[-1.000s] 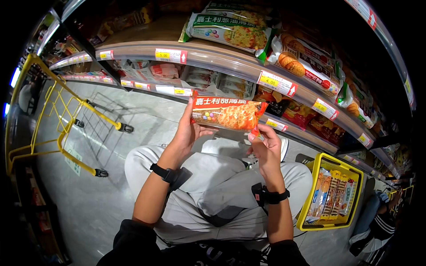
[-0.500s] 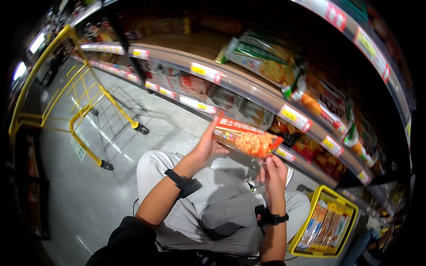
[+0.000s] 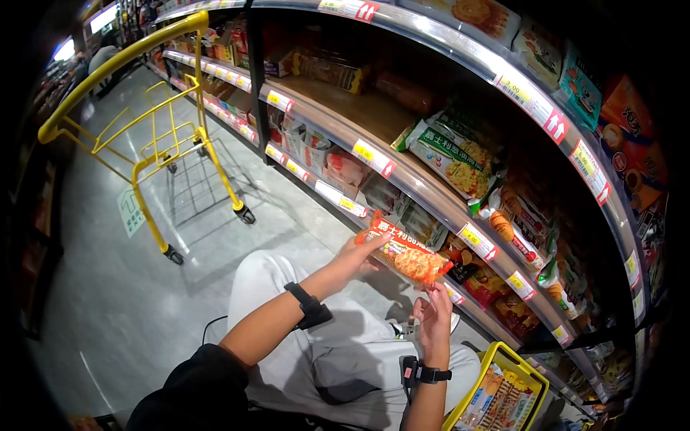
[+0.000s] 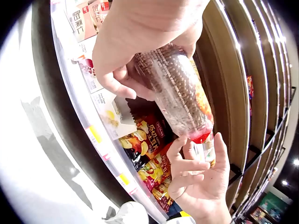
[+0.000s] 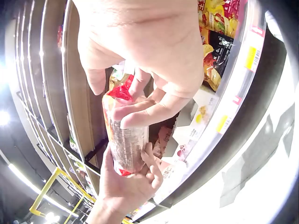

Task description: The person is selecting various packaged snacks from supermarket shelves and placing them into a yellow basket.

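Note:
A long red-and-orange pack of crackers (image 3: 413, 260) is held above my lap, before the shelves. My left hand (image 3: 350, 262) grips its left end, thumb on top and fingers beneath. At the other end, the right hand (image 3: 434, 316) touches the wrapper with loosely bent fingertips. In the left wrist view the pack's clear underside (image 4: 175, 95) shows the stacked crackers, and the right thumb stands apart from the wrapper. The right wrist view has the right fingers (image 5: 145, 112) lying along the pack near its red crimped end.
Shelves with price tags (image 3: 478, 242) curve along the front and right. Green cracker packs (image 3: 453, 158) lie on the middle shelf. A yellow basket (image 3: 471, 395) holding biscuit packs stands by my right knee. At the left is a yellow wheeled cart frame (image 3: 136, 169).
My view has turned left, bringing more of the cart and upper shelf into sight. The left thumb now lies across the pack's front, and the right fingers have loosened from its end.

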Action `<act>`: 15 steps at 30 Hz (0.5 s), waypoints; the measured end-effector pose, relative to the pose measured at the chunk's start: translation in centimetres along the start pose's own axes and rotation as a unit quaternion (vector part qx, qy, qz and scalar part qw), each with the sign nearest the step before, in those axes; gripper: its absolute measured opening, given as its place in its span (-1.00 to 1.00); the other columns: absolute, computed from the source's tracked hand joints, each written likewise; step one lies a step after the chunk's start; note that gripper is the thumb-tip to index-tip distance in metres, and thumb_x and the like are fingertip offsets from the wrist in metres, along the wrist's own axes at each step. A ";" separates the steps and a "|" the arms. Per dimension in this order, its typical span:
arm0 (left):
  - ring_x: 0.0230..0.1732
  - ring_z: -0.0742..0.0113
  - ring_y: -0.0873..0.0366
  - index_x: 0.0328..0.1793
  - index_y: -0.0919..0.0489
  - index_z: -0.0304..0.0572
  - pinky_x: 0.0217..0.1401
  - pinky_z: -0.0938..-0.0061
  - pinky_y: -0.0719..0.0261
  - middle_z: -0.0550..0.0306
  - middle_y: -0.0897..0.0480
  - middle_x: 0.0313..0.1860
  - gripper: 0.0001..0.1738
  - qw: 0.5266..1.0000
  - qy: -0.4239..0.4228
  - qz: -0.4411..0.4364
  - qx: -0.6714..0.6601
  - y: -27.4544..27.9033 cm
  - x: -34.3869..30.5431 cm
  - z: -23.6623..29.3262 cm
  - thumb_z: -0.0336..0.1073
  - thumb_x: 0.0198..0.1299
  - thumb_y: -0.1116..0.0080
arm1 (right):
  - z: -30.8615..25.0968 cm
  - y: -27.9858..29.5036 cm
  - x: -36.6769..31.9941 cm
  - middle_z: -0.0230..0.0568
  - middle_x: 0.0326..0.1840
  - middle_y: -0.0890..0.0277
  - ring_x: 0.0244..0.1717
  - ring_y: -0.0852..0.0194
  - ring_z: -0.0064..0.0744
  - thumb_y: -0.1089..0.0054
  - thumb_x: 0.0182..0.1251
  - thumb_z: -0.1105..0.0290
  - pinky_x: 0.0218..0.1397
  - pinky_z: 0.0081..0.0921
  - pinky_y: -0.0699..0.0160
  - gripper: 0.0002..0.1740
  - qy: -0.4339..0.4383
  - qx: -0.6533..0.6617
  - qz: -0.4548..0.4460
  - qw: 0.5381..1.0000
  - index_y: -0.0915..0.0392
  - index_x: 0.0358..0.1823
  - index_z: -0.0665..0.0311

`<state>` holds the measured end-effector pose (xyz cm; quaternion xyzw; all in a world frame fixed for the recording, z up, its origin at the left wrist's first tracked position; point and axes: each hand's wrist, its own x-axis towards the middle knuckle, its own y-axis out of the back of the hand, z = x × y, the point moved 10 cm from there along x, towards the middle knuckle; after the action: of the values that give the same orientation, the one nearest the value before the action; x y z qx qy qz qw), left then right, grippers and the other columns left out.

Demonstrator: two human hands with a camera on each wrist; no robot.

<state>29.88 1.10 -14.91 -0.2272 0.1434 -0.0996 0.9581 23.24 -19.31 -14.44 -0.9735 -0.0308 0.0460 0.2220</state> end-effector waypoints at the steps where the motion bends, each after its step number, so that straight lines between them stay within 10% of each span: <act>1: -0.21 0.55 -0.65 0.23 -0.51 -0.10 -0.17 0.62 -0.63 0.26 -0.69 -0.11 -0.44 1.000 -0.022 0.015 0.001 0.3 -0.1 0.6 0.15 0.34 -0.24 | -0.6 -0.7 -0.1 -0.07 0.05 -0.55 -0.46 -0.45 -0.42 -0.13 0.50 0.13 -0.46 -0.45 -0.62 -0.58 0.000 -0.010 0.000 1.000 -0.41 0.20 0.24; 15: -0.23 0.51 -0.66 0.16 -0.56 -0.15 -0.14 0.60 -0.62 0.19 -0.72 -0.12 -0.47 0.996 -0.024 -0.016 0.084 -0.6 -0.5 0.4 0.10 0.29 -0.32 | 0.6 2.0 0.0 -0.22 0.16 -0.55 0.13 -0.58 -0.33 -0.03 0.57 -0.06 0.18 -0.22 -0.61 -0.45 -0.054 -0.035 0.128 0.990 -0.43 0.26 0.25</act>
<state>29.44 0.91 -14.13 -0.1504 0.1078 -0.1213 0.9752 23.21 -20.88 -15.84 -0.9726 0.0808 0.1251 0.1783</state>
